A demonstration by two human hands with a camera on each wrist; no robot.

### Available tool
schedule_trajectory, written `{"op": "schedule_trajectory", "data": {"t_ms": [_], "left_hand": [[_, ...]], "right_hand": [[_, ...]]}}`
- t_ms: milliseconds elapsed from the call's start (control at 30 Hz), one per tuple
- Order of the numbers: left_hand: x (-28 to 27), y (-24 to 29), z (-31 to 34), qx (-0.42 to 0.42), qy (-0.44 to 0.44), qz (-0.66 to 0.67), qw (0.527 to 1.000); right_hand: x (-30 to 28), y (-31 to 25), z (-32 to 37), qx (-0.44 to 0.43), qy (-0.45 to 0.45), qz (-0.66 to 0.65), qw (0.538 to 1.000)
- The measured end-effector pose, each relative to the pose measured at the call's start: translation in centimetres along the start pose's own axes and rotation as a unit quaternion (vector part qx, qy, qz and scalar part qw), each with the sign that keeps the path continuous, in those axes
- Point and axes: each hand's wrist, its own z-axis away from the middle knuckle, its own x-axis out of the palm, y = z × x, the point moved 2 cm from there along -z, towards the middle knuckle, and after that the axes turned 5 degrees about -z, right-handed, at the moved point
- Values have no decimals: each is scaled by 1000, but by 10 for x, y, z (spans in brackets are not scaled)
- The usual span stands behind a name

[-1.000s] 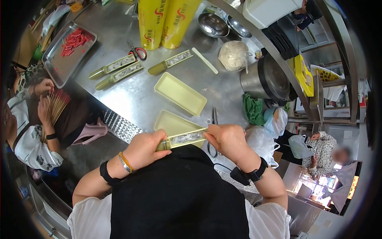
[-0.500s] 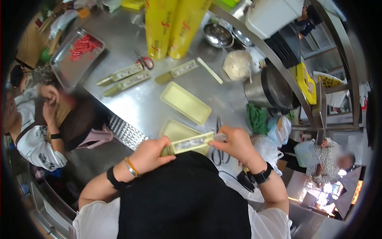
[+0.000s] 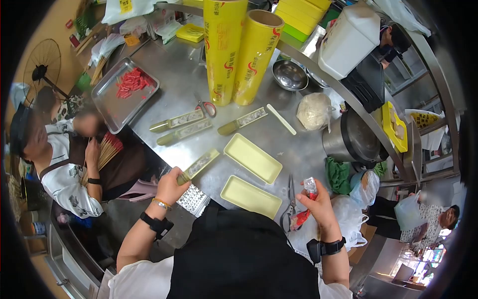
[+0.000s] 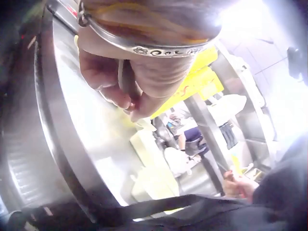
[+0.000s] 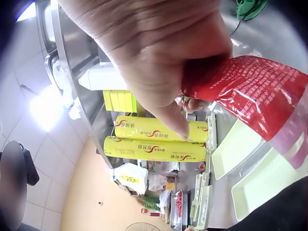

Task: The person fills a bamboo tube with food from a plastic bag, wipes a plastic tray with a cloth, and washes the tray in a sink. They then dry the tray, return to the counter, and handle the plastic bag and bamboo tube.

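My left hand (image 3: 172, 185) grips the olive-green end of a bamboo-like trough (image 3: 203, 163) filled with a pale, greyish mass, holding it out over the table's front edge. In the left wrist view the left hand (image 4: 139, 82) has its fingers curled, and the trough is mostly hidden. A red plastic packet (image 5: 262, 96) with a see-through end is gripped in my right hand (image 3: 321, 205). Black-handled scissors (image 3: 291, 202) lie beside that hand. Two pale green rectangular trays (image 3: 254, 158) sit between the hands.
Three similar filled troughs (image 3: 185, 119), red-handled scissors (image 3: 209, 108) and a pale flat stick (image 3: 282, 119) lie farther back. Two tall yellow rolls (image 3: 254, 60) stand behind them. A metal tray (image 3: 112, 102) holds red pieces. At left sits another person (image 3: 74, 174) with skewers.
Both hands held the trough before. The right hand has let go of it and now holds the red packet; the left hand has carried the trough leftward. The head view has shifted.
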Motion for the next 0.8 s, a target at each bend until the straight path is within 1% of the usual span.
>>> {"op": "schedule_trajectory", "data": {"t_ms": [33,100,133,200,233,300,333,367,400,433,500,533,600,633,667,700,733,767,800], "left_hand": [[5,-6,-7,-10,-4,-9,1000],[10,-9,-17,-17,-11,-15,1000],[12,-6,-22,-24,-20,-23,999],[19,-6,-33,-42,-48,-39,997],[21,-6,-39,-40,-55,-36,997],[29,-3,-51,-8,-20,-59,998],[30,2,-55,-4,-4,-52,999],[29,5,-59,0,15,-48,999],[30,7,-63,28,40,-53,997],[28,10,-66,30,41,-54,997],[26,11,-68,52,43,-61,996],[24,12,-66,53,40,-62,996],[10,24,-57,152,164,-122,967],[4,35,-53,154,161,-124,967],[0,50,-46,162,119,-35,979],[-2,66,-39,164,75,55,982],[1,86,-34,130,-25,175,976],[7,109,-32,93,-121,291,944],[12,130,-29,83,-192,353,912]], "right_hand": [[-2,1,0,-1,4,1,1000],[-7,6,0,80,17,-128,988],[-7,6,-1,80,22,-127,988],[-2,5,-8,49,35,-235,970],[1,5,-13,53,41,-234,970],[9,6,-20,37,23,-368,929],[11,10,-22,45,39,-364,930],[16,13,-28,38,25,-410,911],[21,15,-34,27,7,-455,890],[24,17,-38,28,14,-455,890],[29,22,-44,57,11,-502,863],[29,26,-46,56,-8,-510,858],[34,25,-46,71,-1,-515,854],[37,24,-46,84,5,-519,850],[40,22,-46,86,8,-523,848],[45,18,-45,71,-26,-531,844],[50,14,-45,57,-63,-537,839],[53,10,-45,60,-69,-538,838],[57,6,-46,43,-104,-538,835]]}}
